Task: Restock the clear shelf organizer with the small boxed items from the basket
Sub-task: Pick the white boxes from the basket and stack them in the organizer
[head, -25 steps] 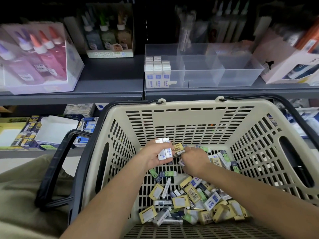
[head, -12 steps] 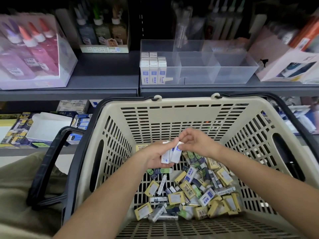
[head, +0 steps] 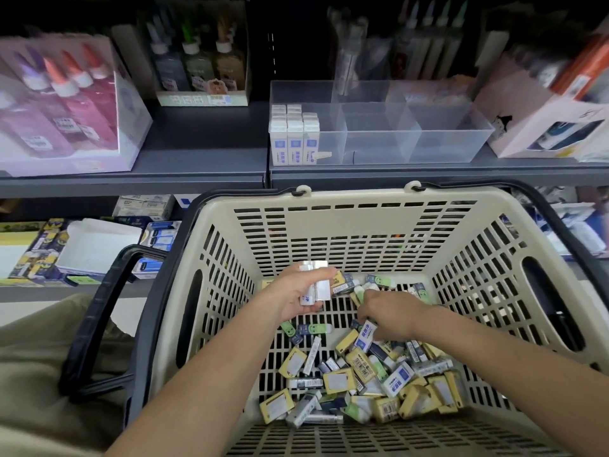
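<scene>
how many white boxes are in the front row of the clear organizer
3, side by side in the leftmost compartment of the clear organizer: left box, middle box, right box. More rows stand behind, partly hidden.

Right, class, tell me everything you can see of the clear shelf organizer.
The clear shelf organizer is a low, see-through plastic tray split by clear dividers into several compartments. It sits level on the dark grey shelf above the basket. Its left compartment holds upright white boxes with blue labels in rows; the others look empty.
</scene>
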A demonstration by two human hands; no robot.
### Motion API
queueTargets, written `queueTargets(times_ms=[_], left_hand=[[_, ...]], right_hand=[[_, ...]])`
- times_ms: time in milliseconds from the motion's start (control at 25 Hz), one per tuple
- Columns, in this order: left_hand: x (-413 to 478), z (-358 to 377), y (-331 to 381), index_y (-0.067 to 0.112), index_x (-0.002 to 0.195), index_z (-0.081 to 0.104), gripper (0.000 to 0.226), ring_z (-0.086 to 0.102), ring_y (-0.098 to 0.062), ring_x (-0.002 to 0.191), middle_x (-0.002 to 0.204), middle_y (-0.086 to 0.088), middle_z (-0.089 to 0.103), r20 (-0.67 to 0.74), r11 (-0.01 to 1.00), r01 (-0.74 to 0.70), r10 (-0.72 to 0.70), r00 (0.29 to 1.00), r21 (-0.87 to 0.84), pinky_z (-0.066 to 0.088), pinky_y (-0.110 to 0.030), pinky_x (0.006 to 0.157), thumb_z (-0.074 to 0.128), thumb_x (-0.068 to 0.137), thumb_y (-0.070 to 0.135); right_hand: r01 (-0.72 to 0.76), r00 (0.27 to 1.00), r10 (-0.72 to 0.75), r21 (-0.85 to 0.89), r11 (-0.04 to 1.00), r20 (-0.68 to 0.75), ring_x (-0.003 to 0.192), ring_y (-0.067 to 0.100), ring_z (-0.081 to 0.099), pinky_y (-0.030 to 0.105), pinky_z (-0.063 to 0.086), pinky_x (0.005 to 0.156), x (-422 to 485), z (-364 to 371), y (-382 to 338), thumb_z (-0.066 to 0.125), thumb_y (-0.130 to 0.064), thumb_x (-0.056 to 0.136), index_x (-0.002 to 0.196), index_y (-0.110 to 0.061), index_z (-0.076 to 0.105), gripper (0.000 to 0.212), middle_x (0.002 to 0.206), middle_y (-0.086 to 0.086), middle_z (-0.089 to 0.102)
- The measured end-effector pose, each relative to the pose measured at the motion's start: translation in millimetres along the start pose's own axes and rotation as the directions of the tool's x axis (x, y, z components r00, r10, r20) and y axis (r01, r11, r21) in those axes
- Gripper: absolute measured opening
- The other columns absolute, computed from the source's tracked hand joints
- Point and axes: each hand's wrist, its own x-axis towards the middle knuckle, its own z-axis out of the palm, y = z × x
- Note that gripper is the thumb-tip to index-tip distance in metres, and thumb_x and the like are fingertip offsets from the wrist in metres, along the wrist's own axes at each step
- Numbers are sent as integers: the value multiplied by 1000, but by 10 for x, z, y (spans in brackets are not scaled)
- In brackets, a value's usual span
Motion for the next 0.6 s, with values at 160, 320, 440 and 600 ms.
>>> queueTargets(times_ms=[160, 320, 440, 600], left_hand=[[-34, 85, 123, 18, 92, 59, 30, 63, -13, 65, 76, 0, 68, -21, 987, -99, 102, 995, 126, 49, -21, 47, 80, 71, 24], [-136, 115, 379, 15, 83, 60, 25, 63, -10, 52, 62, 2, 68, 63, 966, -237, 232, 971, 107, 45, -19, 43, 81, 70, 17], [-269, 117, 535, 16, 91, 62, 28, 62, -9, 57, 69, 2, 70, 124, 932, -280, 258, 958, 230, 43, -20, 45, 81, 70, 16], [-444, 123, 743, 21, 89, 63, 25, 61, -5, 57, 71, 5, 68, 77, 881, -380, 374, 924, 281, 41, -18, 41, 79, 70, 16]], right_hand=[[54, 990, 5, 400, 915, -144, 83, 19, 58, 32, 51, 72, -50, -257, 33, 65, -16, 82, 97, -19, 54, 18, 96, -3, 56], [191, 945, 130, 828, 527, -301, 69, 18, 63, 28, 53, 67, -232, -736, 82, 66, -1, 80, 96, -10, 58, 20, 85, 5, 68], [316, 880, 215, 861, 399, -423, 70, 14, 63, 23, 51, 72, -291, -991, 44, 69, -1, 78, 94, -9, 59, 21, 81, 7, 68], [397, 845, 249, 866, 304, -474, 64, 9, 63, 20, 48, 64, -349, -1147, -68, 67, -13, 80, 94, -8, 58, 17, 70, -2, 68]])
